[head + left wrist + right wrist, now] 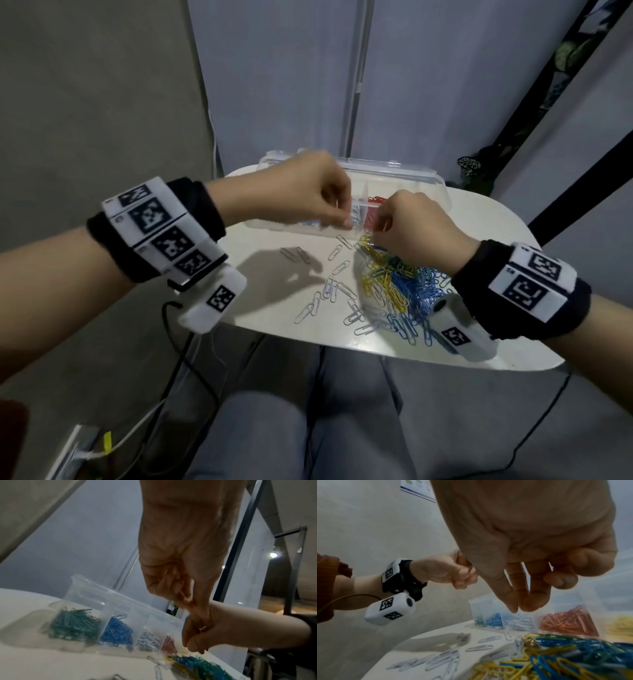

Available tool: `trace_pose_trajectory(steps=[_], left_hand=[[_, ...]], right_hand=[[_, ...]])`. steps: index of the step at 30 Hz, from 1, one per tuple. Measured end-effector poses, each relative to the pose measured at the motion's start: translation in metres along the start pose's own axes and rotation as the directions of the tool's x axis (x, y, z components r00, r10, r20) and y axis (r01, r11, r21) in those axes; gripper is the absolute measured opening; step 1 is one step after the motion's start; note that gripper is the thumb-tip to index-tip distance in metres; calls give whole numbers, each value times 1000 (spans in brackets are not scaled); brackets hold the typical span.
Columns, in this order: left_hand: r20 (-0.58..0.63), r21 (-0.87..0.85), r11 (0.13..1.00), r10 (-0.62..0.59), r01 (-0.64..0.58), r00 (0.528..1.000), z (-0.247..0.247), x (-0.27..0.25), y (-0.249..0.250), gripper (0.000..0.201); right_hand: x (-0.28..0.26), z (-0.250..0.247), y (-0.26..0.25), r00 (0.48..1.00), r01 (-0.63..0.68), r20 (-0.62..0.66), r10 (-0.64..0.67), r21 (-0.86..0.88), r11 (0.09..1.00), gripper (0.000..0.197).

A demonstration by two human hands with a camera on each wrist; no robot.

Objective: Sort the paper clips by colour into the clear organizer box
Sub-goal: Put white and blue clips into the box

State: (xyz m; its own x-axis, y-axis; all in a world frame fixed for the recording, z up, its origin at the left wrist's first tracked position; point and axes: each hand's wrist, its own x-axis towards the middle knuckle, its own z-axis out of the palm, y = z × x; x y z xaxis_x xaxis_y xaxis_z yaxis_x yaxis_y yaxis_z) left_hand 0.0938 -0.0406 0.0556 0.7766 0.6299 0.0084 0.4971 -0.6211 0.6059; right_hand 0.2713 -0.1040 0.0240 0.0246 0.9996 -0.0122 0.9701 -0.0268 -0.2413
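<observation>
Gleaming wire paper clips [394, 287] heap beside clear plastic organizer box [421, 181].

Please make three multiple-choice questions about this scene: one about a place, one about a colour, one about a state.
1. Where is the unsorted pile? A in front of the box; B inside the box; C on the floor.
2. Which colour sits between the blue clips and the red clips in the box? A yellow; B white; C green.
3. The box is: A closed; B upside down; C open.
Answers: A, the pile lies on the table before the box; B, white clips fill that compartment; C, its compartments stand uncovered.
</observation>
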Motion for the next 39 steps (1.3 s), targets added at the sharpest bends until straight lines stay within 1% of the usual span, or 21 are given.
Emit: trace_pose_trajectory(steps=[1, 2, 4, 5, 7, 10, 13, 15, 18, 20, 22, 23, 26, 28, 31, 33, 35, 39], left_hand=[[74, 87, 996, -10, 3, 997, 3, -5, -3, 14], [121, 181, 983, -24, 2, 992, 5, -9, -9, 15], [158, 344, 939, -60, 2, 986, 11, -14, -22, 19], [168, 397, 918, -77, 4, 983, 15, -16, -29, 20], [175, 443, 896, -110, 22, 978, 19, -18, -41, 21], [175, 457, 889, -130, 37, 976, 22, -18, -51, 18], [185, 442, 896, -128, 34, 974, 23, -18, -56, 18], [167, 411, 911, -108, 30, 980, 25, -17, -58, 16], [144, 395, 919, -56, -5, 988, 30, -15, -58, 9], [151, 400, 916, -42, -22, 988, 34, -14, -55, 10], [170, 415, 908, -18, -55, 985, 38, -13, -52, 14], [178, 418, 905, -2, -74, 984, 39, -13, -51, 17], [197, 417, 903, 19, -102, 980, 41, -12, -49, 21], [212, 412, 905, 20, -108, 977, 40, -12, -49, 20], [223, 409, 901, 52, -141, 973, 39, -12, -48, 21], [216, 407, 900, 71, -156, 974, 38, -13, -47, 24], [199, 397, 902, 93, -167, 976, 39, -15, -47, 25], [167, 379, 909, 119, -175, 979, 40, -16, -47, 27]], right_hand=[[1, 0, -2, 1000, 6, -14, -6, -22, 1000, 13], [2, 0, -4, 1000, 9, -18, -10, -26, 1000, 13], [2, 2, -6, 1000, 16, 11, -16, -1, 1000, 14], [2, 3, -7, 999, 20, 41, -20, 7, 1000, 13], [-2, 7, -8, 995, 31, 95, -29, -20, 999, 11], [-10, 11, -11, 989, 66, 133, -57, -67, 996, 16], [-13, 9, -16, 973, 115, 205, -109, -18, 993, 23], [-11, 8, -19, 971, 113, 209, -114, 17, 993, 29], [-4, 9, -19, 975, 118, 190, -117, 4, 993, 45], [-2, 10, -21, 962, 135, 239, -133, 7, 991, 53], [-2, 11, -23, 939, 172, 296, -172, 29, 985, 49], [-1, 12, -23, 932, 195, 302, -199, 44, 980, 45], [-3, 11, -21, 935, 240, 252, -249, 64, 969, 37], [-4, 10, -19, 931, 277, 233, -281, 53, 959, 43], [-5, 14, -18, 885, 365, 300, -357, 29, 930, 51], [-4, 18, -20, 865, 399, 321, -386, 28, 917, 46], [-3, 22, -23, 870, 414, 285, -402, 17, 910, 36], [0, 28, -28, 882, 442, 224, -415, -83, 893, 21]])
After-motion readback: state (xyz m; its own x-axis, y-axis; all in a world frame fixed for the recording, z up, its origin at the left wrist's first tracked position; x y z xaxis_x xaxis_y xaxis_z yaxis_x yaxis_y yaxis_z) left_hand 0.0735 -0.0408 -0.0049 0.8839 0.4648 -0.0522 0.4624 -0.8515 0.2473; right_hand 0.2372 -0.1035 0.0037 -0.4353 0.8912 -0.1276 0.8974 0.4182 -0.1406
